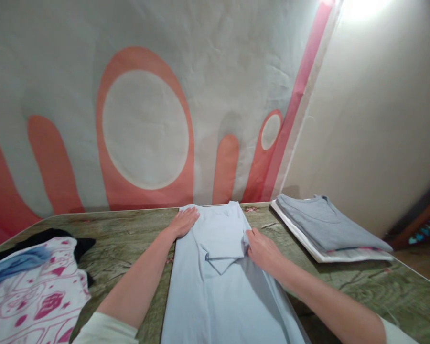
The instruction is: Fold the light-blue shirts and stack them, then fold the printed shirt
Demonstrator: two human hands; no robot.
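Pale blue and lengthwise on the table [123, 234], seemingly midway through folding the garment [218, 306], with the left hand [185, 222] laid flat at its far left corner and the right hand [264, 249] pinching its right edge, next calling for straightening that side.

Observed right hand [264, 246] closed in a pinch. Found left hand [185, 221] flat, palm down, left of and slightly beyond that grip. Noted both arms [140, 274] extended forward.

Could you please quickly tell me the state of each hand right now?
Left hand: open, laid flat on the pale blue garment.
Right hand: closed, holding the garment's right edge.
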